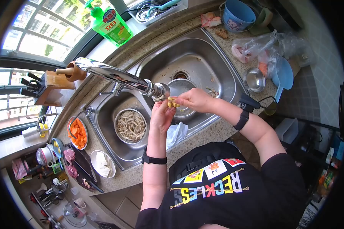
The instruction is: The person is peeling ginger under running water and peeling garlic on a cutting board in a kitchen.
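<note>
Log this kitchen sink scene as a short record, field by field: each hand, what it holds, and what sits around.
place: double steel sink by a window
left hand: touches yellow food pieces, grip unclear
right hand: fingers pinch the same pieces
beside hands: faucet spout
second basin: metal bowl of pale strips
counter: plate of carrot chunks, green soap bottle

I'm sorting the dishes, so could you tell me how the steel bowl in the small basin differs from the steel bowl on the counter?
The basin bowl sits in the smaller sink basin; the counter bowl stands on the stone counter beside plastic bags. The basin bowl is full of pale strips; the counter bowl looks empty. The basin bowl appears wider than the counter bowl. Both are round, shiny steel.
</note>
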